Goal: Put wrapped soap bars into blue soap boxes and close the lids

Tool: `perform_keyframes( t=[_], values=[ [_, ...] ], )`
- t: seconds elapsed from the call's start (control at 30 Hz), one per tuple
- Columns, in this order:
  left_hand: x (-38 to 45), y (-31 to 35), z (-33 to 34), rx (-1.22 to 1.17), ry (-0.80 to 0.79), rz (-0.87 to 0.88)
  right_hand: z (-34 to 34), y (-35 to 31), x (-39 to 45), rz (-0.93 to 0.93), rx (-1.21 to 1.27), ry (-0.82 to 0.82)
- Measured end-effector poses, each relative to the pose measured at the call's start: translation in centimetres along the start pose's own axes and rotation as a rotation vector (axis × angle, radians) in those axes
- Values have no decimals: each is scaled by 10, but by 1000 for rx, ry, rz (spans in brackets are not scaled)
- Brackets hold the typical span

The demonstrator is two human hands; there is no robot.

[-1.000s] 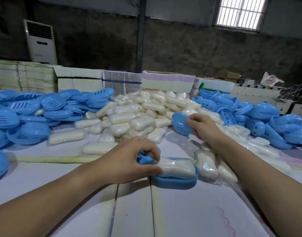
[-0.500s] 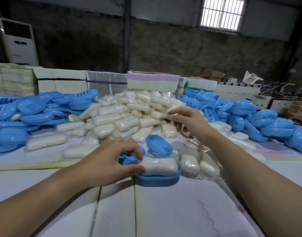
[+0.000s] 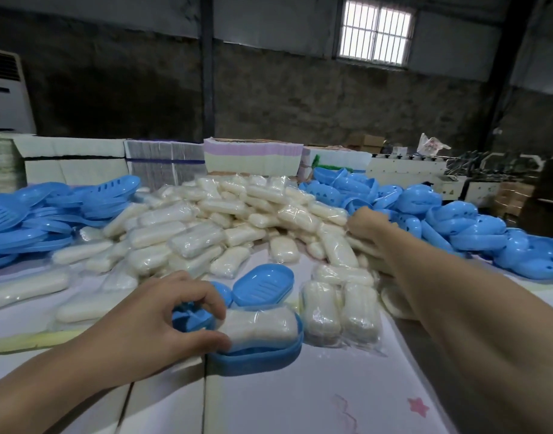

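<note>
Steadying soap box base (image 3: 256, 360) with left hand (image 3: 150, 324), wrapped soap bar (image 3: 262, 325) already seated inside.
Left grip pinches bar and base so nothing slides; lid (image 3: 262, 285) sits just behind, open side up; right hand (image 3: 367, 225) at soap pile (image 3: 206, 227) on table (image 3: 300, 402), grip state can't tell.

White surface (image 3: 300, 402): wrapped soap pile (image 3: 225, 220) at 12 o'clock, blue lids (image 3: 49, 211) at 10, blue box heap (image 3: 475, 227) at 2, open box with bar (image 3: 259, 346) centre, loose tray (image 3: 262, 285) just behind.
</note>
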State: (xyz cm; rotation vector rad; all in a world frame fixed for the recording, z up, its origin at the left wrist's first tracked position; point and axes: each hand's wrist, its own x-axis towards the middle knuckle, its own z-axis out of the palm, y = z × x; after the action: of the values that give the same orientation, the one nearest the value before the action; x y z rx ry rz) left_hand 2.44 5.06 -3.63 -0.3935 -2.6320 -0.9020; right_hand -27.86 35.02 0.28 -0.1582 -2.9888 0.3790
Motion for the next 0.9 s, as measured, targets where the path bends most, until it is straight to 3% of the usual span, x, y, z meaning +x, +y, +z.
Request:
perform_keyframes(
  t=[0.17,0.37,0.6,0.7,0.8,0.9],
  values=[
    [-1,0,3,15,3,14,8,-2,16,12,67,-64],
    [-1,2,4,22,-14,1,11,6,26,-6,116,-11],
    [-3,5,5,13,-2,12,-1,1,1,-149,524,407],
    [-4,8,5,-9,8,9,-15,-15,-25,-249,753,466],
    [-5,9,6,-9,4,17,-29,-40,-65,-367,991,358],
    [-6,9,5,3,-3,1,-43,-67,-118,-501,1249,67]
  ],
)
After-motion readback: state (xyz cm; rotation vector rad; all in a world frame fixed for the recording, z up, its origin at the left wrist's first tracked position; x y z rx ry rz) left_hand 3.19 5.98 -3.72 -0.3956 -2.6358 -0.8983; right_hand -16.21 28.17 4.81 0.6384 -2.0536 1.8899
